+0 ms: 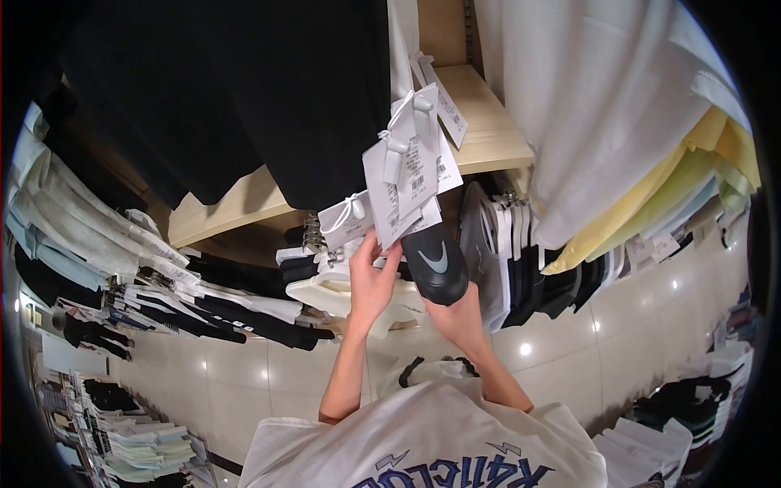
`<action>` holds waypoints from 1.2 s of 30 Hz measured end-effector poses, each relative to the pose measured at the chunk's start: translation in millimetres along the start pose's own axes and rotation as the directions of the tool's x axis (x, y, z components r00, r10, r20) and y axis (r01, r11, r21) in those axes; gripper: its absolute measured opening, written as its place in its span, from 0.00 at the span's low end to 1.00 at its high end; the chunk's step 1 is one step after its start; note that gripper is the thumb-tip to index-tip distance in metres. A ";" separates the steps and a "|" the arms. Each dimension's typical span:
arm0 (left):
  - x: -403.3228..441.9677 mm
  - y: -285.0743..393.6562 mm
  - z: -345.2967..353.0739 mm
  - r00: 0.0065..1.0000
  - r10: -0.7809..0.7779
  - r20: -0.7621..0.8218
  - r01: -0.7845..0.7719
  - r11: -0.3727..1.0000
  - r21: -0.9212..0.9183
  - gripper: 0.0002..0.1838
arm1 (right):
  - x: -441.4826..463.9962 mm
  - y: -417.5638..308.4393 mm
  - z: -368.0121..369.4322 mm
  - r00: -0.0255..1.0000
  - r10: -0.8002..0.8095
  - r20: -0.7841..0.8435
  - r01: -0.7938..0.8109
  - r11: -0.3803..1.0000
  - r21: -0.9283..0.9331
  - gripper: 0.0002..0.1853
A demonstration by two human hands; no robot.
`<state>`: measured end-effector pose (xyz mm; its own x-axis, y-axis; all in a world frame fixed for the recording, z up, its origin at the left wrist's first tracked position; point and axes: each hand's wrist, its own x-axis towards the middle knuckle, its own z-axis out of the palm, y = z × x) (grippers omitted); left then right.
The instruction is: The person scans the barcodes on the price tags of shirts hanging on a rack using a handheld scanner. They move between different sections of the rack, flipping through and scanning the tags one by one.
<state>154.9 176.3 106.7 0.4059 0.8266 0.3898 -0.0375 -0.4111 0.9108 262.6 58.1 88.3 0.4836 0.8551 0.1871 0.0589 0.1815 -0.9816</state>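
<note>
My left hand (375, 278) pinched nearly closed on lower edge of white tags (413, 167), overlapping, barcodes printed on. Black handheld device (439, 259), rounded, grey curved mark, sits right by tags, my right hand (458, 317) wrapped under it. Seems I'm lining it up; calls for steady tags imo.

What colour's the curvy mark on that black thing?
The curvy mark is grey, head view.

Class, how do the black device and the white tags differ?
The device is black and bulky; the tags are white and flat. The device bears a curved grey mark; the tags bear print and barcodes. Both are touched: device by right hand, tags by left hand.
</note>
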 end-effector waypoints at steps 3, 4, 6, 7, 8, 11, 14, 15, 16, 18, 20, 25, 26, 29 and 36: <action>-0.8 2.9 -0.6 1.000 -0.022 -0.007 0.022 1.000 -0.020 0.10 | 1.9 0.0 1.0 0.999 -0.047 -0.027 0.047 0.999 0.001 0.08; -0.9 3.1 -1.2 1.000 -0.023 -0.011 0.023 1.000 -0.019 0.10 | 2.2 -0.2 0.9 0.999 -0.035 -0.025 0.034 0.999 -0.005 0.08; -1.1 3.3 -2.0 0.999 -0.045 -0.004 0.045 0.997 -0.060 0.09 | 2.6 0.6 1.0 0.999 -0.031 -0.016 0.031 1.000 0.001 0.09; -1.3 3.2 -2.1 0.999 -0.047 -0.006 0.047 0.997 -0.059 0.09 | 2.5 1.1 1.1 1.000 -0.029 -0.012 0.029 1.000 0.006 0.09; -1.4 3.1 -2.2 0.999 -0.045 -0.012 0.044 0.997 -0.062 0.08 | 2.7 1.1 1.0 1.000 -0.027 -0.010 0.027 1.000 0.007 0.09; -0.3 4.6 -3.3 0.999 -0.046 -0.016 0.045 0.998 -0.045 0.08 | 2.9 0.3 0.3 0.999 -0.033 -0.011 0.033 0.999 0.009 0.09; -2.1 -4.3 -2.8 0.997 -0.040 -0.060 0.038 0.999 -0.035 0.09 | 2.7 0.3 -1.8 1.000 -0.022 -0.016 0.022 1.000 -0.016 0.09; -2.7 -5.3 -1.9 0.994 -0.034 -0.106 0.029 0.999 -0.044 0.09 | 2.6 0.8 -3.0 1.000 -0.029 -0.009 0.029 0.999 -0.022 0.09; -3.9 -4.9 -0.1 0.994 -0.034 -0.105 0.029 0.999 -0.044 0.09 | 2.7 1.4 -4.1 0.999 -0.036 -0.002 0.036 0.999 -0.027 0.09; -6.7 -1.3 4.4 0.955 0.000 -0.296 -0.004 1.000 -0.014 0.10 | 2.6 4.2 -5.7 1.000 -0.028 -0.001 0.028 0.999 -0.029 0.09; -14.8 -7.5 4.1 0.946 -0.031 -0.323 0.011 0.998 -0.064 0.10 | 2.2 9.0 -6.7 1.000 -0.018 -0.001 0.018 0.999 -0.031 0.09; -32.0 -7.6 1.2 0.960 0.075 -0.269 -0.075 0.997 0.014 0.11 | 2.4 13.1 -12.4 0.999 0.021 -0.025 -0.020 0.999 0.045 0.06; -28.6 7.6 4.7 0.958 0.200 -0.204 -0.189 0.979 0.071 0.12 | 2.6 10.2 -14.6 0.999 0.027 -0.021 -0.027 0.999 0.044 0.06; -5.1 47.3 14.6 0.925 0.374 -0.066 -0.358 0.917 0.175 0.17 | 5.6 1.6 -20.0 0.993 0.103 -0.052 -0.095 0.986 0.139 0.07; 19.9 71.7 27.2 0.984 0.154 -0.087 -0.154 0.988 0.011 0.26 | 4.9 -13.5 -29.9 0.984 0.147 -0.098 -0.130 0.978 0.163 0.05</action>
<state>185.1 152.9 176.1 0.3147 0.7835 0.5358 -0.0894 -0.5375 0.8385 290.3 45.3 101.4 0.5701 0.8208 0.0363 -0.1479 0.1459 -0.9782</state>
